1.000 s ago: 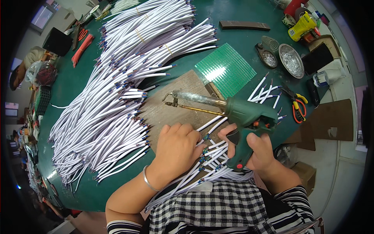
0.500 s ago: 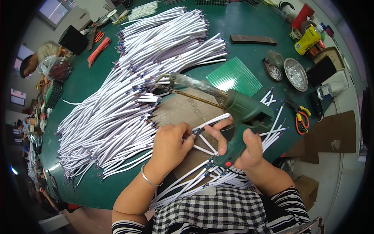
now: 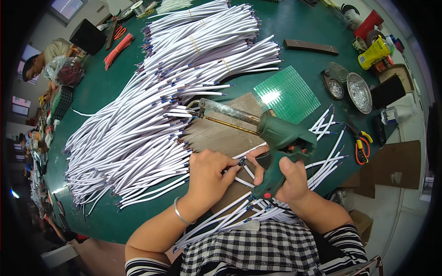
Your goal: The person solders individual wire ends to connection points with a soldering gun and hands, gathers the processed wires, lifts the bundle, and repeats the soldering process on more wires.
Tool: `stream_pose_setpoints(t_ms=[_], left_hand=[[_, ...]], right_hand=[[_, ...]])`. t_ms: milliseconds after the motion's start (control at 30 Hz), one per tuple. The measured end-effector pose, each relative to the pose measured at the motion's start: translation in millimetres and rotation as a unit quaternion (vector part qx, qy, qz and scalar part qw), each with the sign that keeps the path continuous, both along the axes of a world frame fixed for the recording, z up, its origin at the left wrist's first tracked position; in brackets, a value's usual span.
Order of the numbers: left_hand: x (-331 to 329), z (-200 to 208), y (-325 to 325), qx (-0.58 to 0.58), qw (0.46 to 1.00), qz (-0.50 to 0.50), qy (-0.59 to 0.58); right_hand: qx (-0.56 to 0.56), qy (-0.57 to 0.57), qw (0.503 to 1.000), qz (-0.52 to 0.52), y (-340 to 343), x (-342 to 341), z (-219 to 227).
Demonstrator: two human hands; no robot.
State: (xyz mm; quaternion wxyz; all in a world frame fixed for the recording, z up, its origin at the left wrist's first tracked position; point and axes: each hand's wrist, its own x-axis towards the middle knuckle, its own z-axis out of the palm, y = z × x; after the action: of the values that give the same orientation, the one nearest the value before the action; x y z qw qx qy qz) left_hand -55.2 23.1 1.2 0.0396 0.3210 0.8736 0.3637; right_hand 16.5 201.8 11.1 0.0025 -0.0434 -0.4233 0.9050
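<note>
Head view, left fingers [image 3: 228, 174] pinching cable [image 3: 252, 150], right fingers [image 3: 258, 164] clasping soldering gun [image 3: 277, 131], brown board [image 3: 220, 139] edging cable pile [image 3: 133, 138]

The dark green, glossy surface [image 3: 304, 23] before me catches a pale shine along its left edge. On my far left, a pale wall [image 3: 94, 14] has a window [image 3: 64, 8], with another window [image 3: 20, 105] lower in view and a small bluish-white light [image 3: 14, 193] in a dim area. Pinkish floor [image 3: 101, 260] shows beyond the table edge; to my right, a brown panel [image 3: 396, 161] sits near a whitish wall [image 3: 405, 202].
</note>
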Motion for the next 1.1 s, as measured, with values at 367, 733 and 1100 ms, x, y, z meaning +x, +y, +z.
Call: stream_pose_setpoints(t_ms=[367,733,1100], left_hand=[[7,1,0,0.013,0.999,0.045,-0.002],[9,-4,-1,0.019,0.998,0.025,0.051],[11,6,1,-0.1,0.98,-0.034,0.171]], right_hand=[[0.0,-0.072,0.997,0.025,-11,13,1],[0.0,-0.026,1.0,0.003,-16,11,1],[0.038,-0.064,0.997,0.002,-15,13,0]])
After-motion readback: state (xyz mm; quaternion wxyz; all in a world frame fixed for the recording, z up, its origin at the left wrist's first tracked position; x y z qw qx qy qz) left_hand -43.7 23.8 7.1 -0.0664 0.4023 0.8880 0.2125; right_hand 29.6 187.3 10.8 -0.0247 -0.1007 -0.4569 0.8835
